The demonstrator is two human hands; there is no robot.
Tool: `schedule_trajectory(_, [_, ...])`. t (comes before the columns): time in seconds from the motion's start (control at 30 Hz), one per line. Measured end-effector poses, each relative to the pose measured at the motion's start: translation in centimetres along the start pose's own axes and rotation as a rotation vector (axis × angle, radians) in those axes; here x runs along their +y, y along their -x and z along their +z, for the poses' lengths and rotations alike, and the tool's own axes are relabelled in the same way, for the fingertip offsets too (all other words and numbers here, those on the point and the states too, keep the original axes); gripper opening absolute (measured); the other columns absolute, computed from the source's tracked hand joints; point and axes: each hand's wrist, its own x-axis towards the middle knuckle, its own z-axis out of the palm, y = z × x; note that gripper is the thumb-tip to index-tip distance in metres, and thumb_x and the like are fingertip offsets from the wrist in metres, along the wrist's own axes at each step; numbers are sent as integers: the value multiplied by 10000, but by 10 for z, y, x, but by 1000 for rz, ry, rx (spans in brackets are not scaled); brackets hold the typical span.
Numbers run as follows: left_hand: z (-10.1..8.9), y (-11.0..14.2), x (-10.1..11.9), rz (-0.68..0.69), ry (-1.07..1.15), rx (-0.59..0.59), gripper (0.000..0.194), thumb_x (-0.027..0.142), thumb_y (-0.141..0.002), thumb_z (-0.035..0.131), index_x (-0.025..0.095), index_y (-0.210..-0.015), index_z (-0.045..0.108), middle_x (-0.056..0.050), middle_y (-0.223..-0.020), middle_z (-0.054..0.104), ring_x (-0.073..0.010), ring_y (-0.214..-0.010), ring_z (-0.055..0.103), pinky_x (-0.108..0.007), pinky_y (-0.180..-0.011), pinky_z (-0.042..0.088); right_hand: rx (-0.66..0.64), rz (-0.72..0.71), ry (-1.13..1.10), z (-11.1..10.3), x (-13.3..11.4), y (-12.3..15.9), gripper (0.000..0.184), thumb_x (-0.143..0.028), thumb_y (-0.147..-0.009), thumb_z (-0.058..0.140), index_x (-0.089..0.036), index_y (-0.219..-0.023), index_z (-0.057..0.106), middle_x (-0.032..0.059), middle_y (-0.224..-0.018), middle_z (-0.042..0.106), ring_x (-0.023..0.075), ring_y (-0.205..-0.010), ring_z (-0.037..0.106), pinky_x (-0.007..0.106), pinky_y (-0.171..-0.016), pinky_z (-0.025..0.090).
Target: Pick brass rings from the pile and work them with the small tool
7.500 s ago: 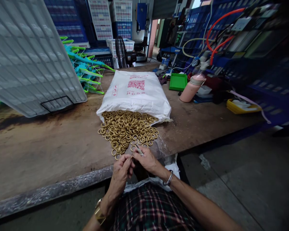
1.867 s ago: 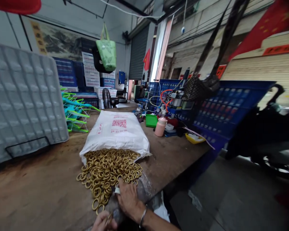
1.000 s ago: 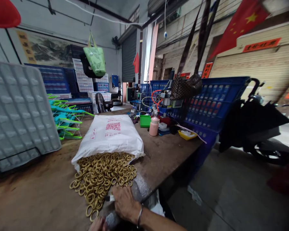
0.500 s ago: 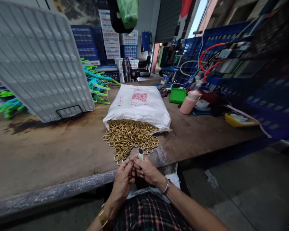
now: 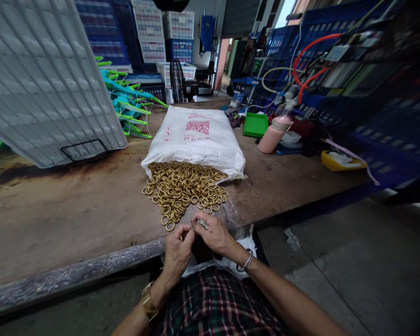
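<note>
A heap of gold rings [image 5: 185, 189] spills from the open mouth of a white sack [image 5: 196, 137] onto the worn wooden table [image 5: 73, 210]. My two hands meet at the table's near edge, just in front of the heap. My left hand [image 5: 178, 247] is closed, pinching a gold ring at its fingertips. My right hand [image 5: 212, 232] is closed round a small pale tool whose tip pokes out near the thumb. The fingertips of both hands touch over my lap.
A large white ribbed panel [image 5: 45, 84] leans at the left. Green and teal plastic hangers [image 5: 129, 105] lie behind it. A pink bottle [image 5: 275, 133], green tray [image 5: 255, 124] and yellow tray [image 5: 338, 161] sit at the right. Blue crates [image 5: 388, 107] line the right side.
The camera dropped from looking out at the shop back down to my hands. My right hand left the ring heap and joined my left at the table edge, the tool now tilted lower.
</note>
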Motion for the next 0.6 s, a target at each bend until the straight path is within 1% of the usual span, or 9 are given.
schedule_trajectory(0.07, [0,1,2,0,19,-6,234,367,-698,624,146,-624,598,36,-553,501,-83,-519,413,-197,-511,335,0,16,0,4,0,-1,145,-263,-815,450,-167,-737,526,-45,-639,452,90,-612,396,210,-574,320])
schedule_trajectory(0.1, [-1,1,1,-39,53,-24,253,389,-701,622,148,-635,583,42,-544,490,-76,-500,405,-192,-496,329,12,36,-19,5,1,-1,141,-254,-810,445,-167,-722,511,-48,-637,442,88,-609,391,209,-575,321])
schedule_trajectory(0.17, [-1,2,0,-168,156,-87,302,450,-712,604,153,-687,556,56,-522,462,-59,-436,370,-181,-431,287,30,74,-81,9,5,-1,137,-256,-801,447,-168,-706,489,-51,-631,432,85,-599,384,205,-570,325])
schedule_trajectory(0.23, [-1,3,-1,-280,291,-162,335,490,-723,581,159,-755,535,65,-521,452,-47,-394,346,-170,-384,238,18,128,-170,11,10,-1,159,-285,-805,445,-173,-695,471,-59,-596,417,79,-556,368,199,-537,320])
schedule_trajectory(0.3, [-2,4,-1,-328,416,-222,337,487,-731,578,164,-803,520,62,-547,465,-42,-390,352,-161,-367,215,-14,193,-268,11,13,0,190,-320,-819,428,-180,-694,459,-68,-548,398,74,-498,347,195,-485,302])
schedule_trajectory(0.37, [-2,5,1,-327,493,-256,315,467,-738,584,167,-798,507,58,-575,473,-38,-403,362,-154,-366,215,-35,218,-309,11,13,1,210,-343,-827,416,-181,-701,464,-67,-533,411,75,-481,357,195,-472,302])
schedule_trajectory(0.43, [-2,5,2,-305,498,-264,305,456,-743,584,164,-760,497,54,-589,473,-34,-410,356,-152,-366,223,-27,190,-275,10,11,1,210,-345,-819,431,-176,-706,483,-56,-551,447,81,-513,393,199,-504,326])
schedule_trajectory(0.53, [-2,5,2,-267,409,-244,324,473,-755,561,161,-710,486,53,-569,463,-35,-408,353,-155,-369,244,3,113,-179,9,7,0,174,-321,-786,484,-171,-700,504,-46,-590,482,90,-580,428,204,-565,350])
schedule_trajectory(0.6, [-2,4,1,-249,325,-217,338,490,-758,547,161,-701,488,51,-556,465,-41,-408,365,-156,-371,255,17,87,-133,8,6,-1,153,-299,-770,502,-172,-684,504,-49,-592,479,90,-591,424,205,-574,345])
